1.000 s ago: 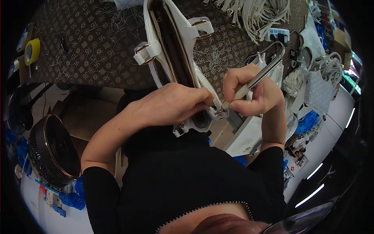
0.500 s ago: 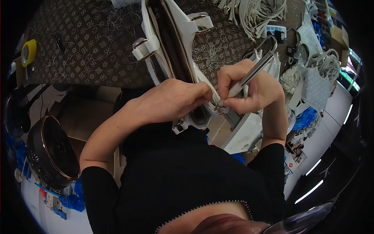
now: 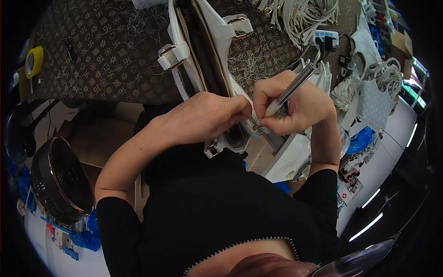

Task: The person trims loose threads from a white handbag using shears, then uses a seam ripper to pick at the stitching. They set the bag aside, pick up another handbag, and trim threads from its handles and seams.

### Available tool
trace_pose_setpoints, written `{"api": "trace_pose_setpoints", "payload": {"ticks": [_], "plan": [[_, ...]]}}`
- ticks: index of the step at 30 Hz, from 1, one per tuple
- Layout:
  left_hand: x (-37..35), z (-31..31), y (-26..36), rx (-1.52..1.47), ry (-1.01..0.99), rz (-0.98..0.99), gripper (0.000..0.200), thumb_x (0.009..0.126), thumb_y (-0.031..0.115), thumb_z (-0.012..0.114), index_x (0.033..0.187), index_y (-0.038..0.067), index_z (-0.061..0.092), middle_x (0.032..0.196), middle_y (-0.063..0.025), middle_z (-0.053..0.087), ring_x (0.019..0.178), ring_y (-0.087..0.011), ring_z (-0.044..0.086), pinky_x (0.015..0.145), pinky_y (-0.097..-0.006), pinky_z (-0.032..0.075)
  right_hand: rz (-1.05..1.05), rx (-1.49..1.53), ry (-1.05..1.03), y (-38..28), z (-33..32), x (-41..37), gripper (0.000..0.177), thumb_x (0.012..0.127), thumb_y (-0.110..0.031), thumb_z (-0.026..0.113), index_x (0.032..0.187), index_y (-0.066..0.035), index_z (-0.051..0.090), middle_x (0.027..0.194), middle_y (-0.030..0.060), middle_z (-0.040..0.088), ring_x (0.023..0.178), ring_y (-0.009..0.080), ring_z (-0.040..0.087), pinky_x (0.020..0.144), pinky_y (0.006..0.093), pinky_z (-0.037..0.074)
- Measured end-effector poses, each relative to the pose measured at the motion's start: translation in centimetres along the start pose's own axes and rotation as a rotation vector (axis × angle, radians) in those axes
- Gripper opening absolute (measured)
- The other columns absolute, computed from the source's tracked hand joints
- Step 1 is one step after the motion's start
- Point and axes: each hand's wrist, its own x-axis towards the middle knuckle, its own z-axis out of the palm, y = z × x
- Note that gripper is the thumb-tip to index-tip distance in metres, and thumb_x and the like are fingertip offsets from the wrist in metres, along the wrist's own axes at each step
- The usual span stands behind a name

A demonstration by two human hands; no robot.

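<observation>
A white handbag [image 3: 223, 55] with an unzipped dark brown interior lies lengthwise from the table toward my lap. Its near end carries a gold buckle [image 3: 260, 129] on a white tab. My left hand [image 3: 203, 115] is closed in a pinch on the bag's edge beside that buckle. My right hand [image 3: 295, 104] is closed around a pen-like tool [image 3: 295, 87] with a silver barrel and white grip. The tool slants down to the left. Its tip is hidden by my fingers, close to the buckle. The thumb and index finger of that hand meet at the tab.
A patterned brown cloth [image 3: 106, 60] strewn with cut threads covers the table. Yellow tape [image 3: 34, 62] sits at its left edge. White straps [image 3: 304, 18] pile up at the back right, near a power strip [image 3: 326, 38]. A black fan [image 3: 62, 180] stands low on the left.
My right hand and the pen-like tool have shifted slightly left and down, closer to my left hand. My left hand and the handbag have barely moved.
</observation>
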Motion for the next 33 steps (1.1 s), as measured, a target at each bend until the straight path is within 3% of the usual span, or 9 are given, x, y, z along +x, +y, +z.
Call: {"api": "trace_pose_setpoints", "payload": {"ticks": [33], "plan": [[-0.12, 0.25, -0.12, -0.016, 0.011, -0.006, 0.009, 0.085, 0.01, 0.056, 0.091, 0.005, 0.052, 0.064, -0.0105, 0.058, 0.056, -0.026, 0.059, 0.05, -0.0341, 0.045, -0.05, -0.099, 0.023, -0.28, 0.37, -0.08, 0.01, 0.064, -0.008, 0.065, 0.07, -0.006, 0.057, 0.064, 0.0015, 0.059, 0.058, 0.0156, 0.059, 0.052, 0.025, 0.045]]}}
